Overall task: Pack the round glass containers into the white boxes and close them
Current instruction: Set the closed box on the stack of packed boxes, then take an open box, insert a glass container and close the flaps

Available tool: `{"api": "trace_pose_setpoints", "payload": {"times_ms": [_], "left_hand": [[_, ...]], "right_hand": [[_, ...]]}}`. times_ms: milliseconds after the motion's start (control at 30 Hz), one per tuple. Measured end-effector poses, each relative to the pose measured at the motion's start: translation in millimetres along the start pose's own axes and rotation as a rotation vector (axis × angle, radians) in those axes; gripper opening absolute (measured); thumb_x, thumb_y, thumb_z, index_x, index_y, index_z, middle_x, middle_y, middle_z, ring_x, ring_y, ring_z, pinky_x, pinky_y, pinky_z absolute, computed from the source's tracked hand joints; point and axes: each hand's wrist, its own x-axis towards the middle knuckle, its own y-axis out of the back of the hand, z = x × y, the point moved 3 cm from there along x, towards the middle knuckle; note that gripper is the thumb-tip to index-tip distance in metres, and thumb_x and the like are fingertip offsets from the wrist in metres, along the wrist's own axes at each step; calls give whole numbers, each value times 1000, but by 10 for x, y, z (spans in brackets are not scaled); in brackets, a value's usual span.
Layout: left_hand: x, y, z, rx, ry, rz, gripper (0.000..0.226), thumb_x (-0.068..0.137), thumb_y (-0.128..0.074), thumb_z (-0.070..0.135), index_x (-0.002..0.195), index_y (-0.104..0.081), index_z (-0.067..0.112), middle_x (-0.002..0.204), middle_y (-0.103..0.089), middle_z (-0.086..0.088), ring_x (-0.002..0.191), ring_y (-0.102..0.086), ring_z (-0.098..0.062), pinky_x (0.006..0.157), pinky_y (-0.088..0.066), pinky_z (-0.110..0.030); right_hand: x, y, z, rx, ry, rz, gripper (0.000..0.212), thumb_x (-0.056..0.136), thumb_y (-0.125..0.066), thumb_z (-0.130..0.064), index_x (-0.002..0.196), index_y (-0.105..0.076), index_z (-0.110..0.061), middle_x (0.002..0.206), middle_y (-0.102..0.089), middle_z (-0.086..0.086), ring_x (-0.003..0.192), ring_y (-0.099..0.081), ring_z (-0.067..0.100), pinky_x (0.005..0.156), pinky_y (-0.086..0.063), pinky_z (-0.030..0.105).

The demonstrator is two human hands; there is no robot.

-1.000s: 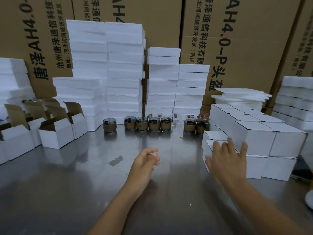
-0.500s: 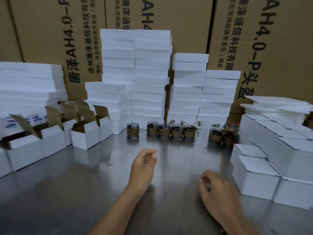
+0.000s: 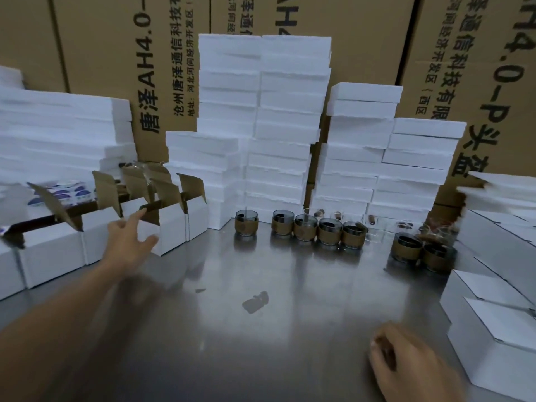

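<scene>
The left hand [image 3: 130, 242] reaches out with fingers spread wide and holds nothing. Its index fingertip touches the front rim of an open box [image 3: 171, 230] at the left of the steel counter [image 3: 261, 343]. The right hand [image 3: 406, 367] is low at the near right, fingers loosely curled, with nothing seen in it. Other open boxes [image 3: 52, 250] stand beside the touched one, brown flaps up.

Seven containers [image 3: 305, 227] with brown bands stand on the counter at the back, outside the boxes: one alone, four close in a row, and two further right. Closed boxes [image 3: 493, 338] are piled at the right. Foam stacks [image 3: 290, 117] rise behind the containers.

Cartons [image 3: 95, 39] at the back carry black print: "唐泽AH4.0", "AH4.0-P头盔", "沧州唐泽通信科技有限", "地址:河北河间经济开发区(西区)".
</scene>
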Motion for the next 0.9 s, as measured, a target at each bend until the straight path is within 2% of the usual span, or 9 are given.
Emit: {"api": "trace_pose_setpoints", "payload": {"times_ms": [100,167,333,500,633,767,833,900], "left_hand": [[114,-61,-72,134,-15,-68,57,91,-59,27,143,-36,21,144,-24,-23,132,-26,-39,108,-27,-48],[146,-98,-70,172,-27,-77,50,92,-57,28,138,-42,19,143,-28,-23,132,-22,-38,107,-26,-48],[57,-117,7,125,-70,-55,30,89,-59,30,116,-57,16,138,-35,-21,129,-31,-39,104,-32,-49],[-239,-136,352,-44,-189,-91,14,87,-61,30,99,-58,22,132,-38,-16,118,-43,-37,101,-36,-45],[-684,-228,948,-225,-309,-133,9,85,-66,30,90,-59,28,124,-39,-5,106,-39,-17,94,-28,-25],[-1381,-437,1514,-372,-385,-179,14,81,-71,24,82,-58,31,115,-41,-3,101,-38,-8,81,-19,6],[-1734,-578,1671,-427,-402,-230,16,80,-71,25,80,-58,32,119,-38,-2,103,-37,-6,79,-22,3],[-2029,-732,1757,-439,-399,-286,13,80,-70,32,80,-57,35,123,-33,4,105,-39,-5,83,-27,-8]], "right_hand": [[17,-13,16,10,-30,-3,12,89,-40,-51,91,-47,-41,98,-50,-16,107,-51,-2,76,-41,12],[24,-10,21,18,-39,-5,12,89,-42,-50,92,-49,-40,102,-53,-16,108,-51,-1,78,-41,13],[11,9,15,11,-46,-18,8,90,-40,-48,92,-44,-41,111,-51,-16,111,-49,1,78,-40,17],[-23,7,12,14,-59,-4,13,90,-41,-46,93,-47,-36,106,-52,-13,104,-53,4,74,-40,20],[-39,5,42,61,-48,-11,10,90,-44,-41,87,-45,-32,91,-49,-12,96,-55,9,66,-36,25],[-56,16,68,97,-42,1,9,89,-48,-36,82,-45,-31,85,-50,-11,90,-54,12,62,-34,27],[-59,20,81,112,-50,5,9,89,-49,-34,81,-45,-31,83,-49,-11,89,-54,13,60,-33,28],[-62,19,91,126,-57,3,9,89,-49,-33,81,-45,-32,82,-49,-11,90,-55,14,60,-32,28]]}}
